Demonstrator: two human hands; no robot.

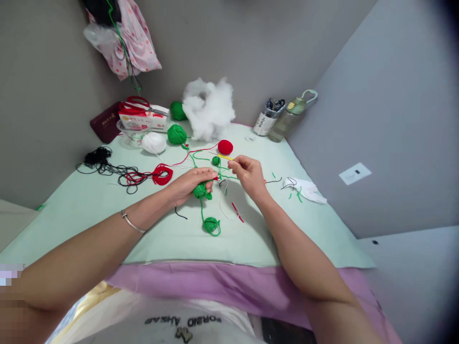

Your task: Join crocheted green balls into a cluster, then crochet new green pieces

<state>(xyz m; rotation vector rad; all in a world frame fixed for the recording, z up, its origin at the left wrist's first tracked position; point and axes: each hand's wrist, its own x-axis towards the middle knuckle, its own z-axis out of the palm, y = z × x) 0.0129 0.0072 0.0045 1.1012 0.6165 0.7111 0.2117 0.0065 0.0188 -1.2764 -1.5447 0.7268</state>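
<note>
My left hand (195, 184) is closed around a green crocheted piece (200, 191), with a bit of red showing at its fingertips. My right hand (248, 173) is pinched on a yellow-handled crochet hook (225, 157), whose thin tip points left. Green yarn runs between the two hands. Beyond them sits a small green crocheted ball (215, 161). Nearer my body rests a larger green crocheted ball (211, 224) with a yarn tail. To its right lies a thin red tool (237, 212) beside a loose white thread.
Red yarn (225, 147), green yarn (177, 134) and white yarn (153, 143) balls lie behind my hands, before white stuffing (210, 107). Tangled black yarn (103, 162) spreads left. Red scissors (138, 104) top a tissue pack. A bottle (287, 119) and pen cup (265, 122) stand back right.
</note>
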